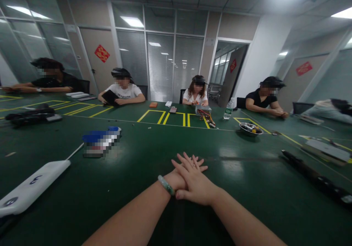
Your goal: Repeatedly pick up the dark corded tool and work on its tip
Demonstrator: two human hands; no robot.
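On the green table (132, 172) in front of me, my right hand (198, 183) lies across the back of my left hand (178, 179). The right fingers are stretched out and spread, holding nothing. Beneath them the left hand is partly covered; its visible fingertips also point outward, apart. A pale green bangle (166, 185) circles my left wrist. Farther forward and to the left lies a blurred-out blue and white pack (101, 141). A white power bank (35, 185) with a cable is at the left edge.
A long black object (316, 172) lies at right. Beyond are a metal bowl (250, 129) of small items, a water bottle (228, 109), a grey box with wires (202, 109) and black gear (30, 116). Several people wearing headgear sit along the far side.
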